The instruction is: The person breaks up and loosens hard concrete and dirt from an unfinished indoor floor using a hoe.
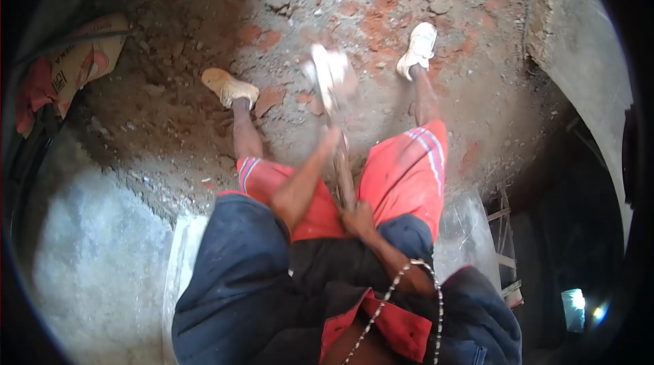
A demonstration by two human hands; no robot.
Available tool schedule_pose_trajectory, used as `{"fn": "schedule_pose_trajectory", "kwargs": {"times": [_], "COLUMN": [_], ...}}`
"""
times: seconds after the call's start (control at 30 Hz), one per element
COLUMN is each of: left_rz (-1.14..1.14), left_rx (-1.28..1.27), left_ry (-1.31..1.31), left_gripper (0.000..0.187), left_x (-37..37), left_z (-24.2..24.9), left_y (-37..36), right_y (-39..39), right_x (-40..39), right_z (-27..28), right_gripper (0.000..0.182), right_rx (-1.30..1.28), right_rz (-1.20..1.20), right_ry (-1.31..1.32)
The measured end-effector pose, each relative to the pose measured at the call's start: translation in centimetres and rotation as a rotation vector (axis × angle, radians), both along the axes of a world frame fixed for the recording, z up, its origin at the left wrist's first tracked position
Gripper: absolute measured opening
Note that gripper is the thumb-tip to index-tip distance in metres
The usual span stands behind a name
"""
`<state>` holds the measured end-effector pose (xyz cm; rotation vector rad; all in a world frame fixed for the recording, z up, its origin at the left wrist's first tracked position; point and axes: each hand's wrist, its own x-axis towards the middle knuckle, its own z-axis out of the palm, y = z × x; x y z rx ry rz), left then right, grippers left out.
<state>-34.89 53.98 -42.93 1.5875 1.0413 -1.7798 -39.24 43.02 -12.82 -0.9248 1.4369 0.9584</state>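
Both my hands are closed around the wooden handle of a wooden-handled tool (344, 177), between my knees. My left hand (332, 139) grips it higher up, close to the head. My right hand (358, 219) holds the lower end, near my lap. The tool's pale, flat-looking head (334, 75) is smeared by motion, so its exact kind cannot be made out. It shows over the rubble-strewn dirt between my two shoes.
Reddish brick pieces (385, 17) and loose soil cover the ground. A printed sack (88, 58) lies at the left. Smooth grey concrete (102, 249) is at lower left, a pale wall (586, 44) at right. Wooden pieces (504, 259) stand at lower right.
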Motion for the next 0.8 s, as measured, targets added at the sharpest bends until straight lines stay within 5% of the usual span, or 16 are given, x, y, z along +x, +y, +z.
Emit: {"fn": "schedule_pose_trajectory", "kwargs": {"times": [0.07,0.2,0.3,0.43,0.57,0.7,0.77,0.8], "left_rz": [-0.009,0.064,0.120,0.321,0.219,-0.274,-0.038,-0.005], "left_rx": [-0.127,-0.081,-0.178,-0.337,-0.156,-0.067,-0.022,0.021], "left_ry": [0.202,-0.002,-0.307,-0.556,-0.755,-0.653,-0.597,-0.571], "left_gripper": [0.020,0.015,0.012,0.012,0.020,0.033,0.036,0.034], "left_x": [-2.5,6.5,15.8,28.9,35.3,30.4,24.1,21.4], "left_z": [3.0,11.1,13.0,11.5,6.3,0.5,3.2,3.3], "left_y": [0.0,-8.6,-13.6,-20.3,-25.4,-19.9,-18.4,-16.3], "right_y": [-0.5,-0.3,-5.0,-11.3,-16.8,-12.3,-11.8,-10.9], "right_x": [-1.6,-0.8,4.4,11.9,19.7,14.6,9.8,7.4], "right_z": [1.3,1.1,-0.7,-7.1,-12.8,-14.4,-12.5,-11.1], "right_gripper": [0.029,0.029,0.028,0.034,0.049,0.049,0.032,0.028], "right_rx": [0.122,-0.023,-0.196,-0.499,-0.560,-0.647,-0.498,-0.412], "right_rz": [0.107,0.609,0.300,0.295,0.645,0.763,0.496,0.582], "right_ry": [-0.072,-0.387,-0.275,-0.469,-0.533,-0.491,-0.459,-0.431]}}
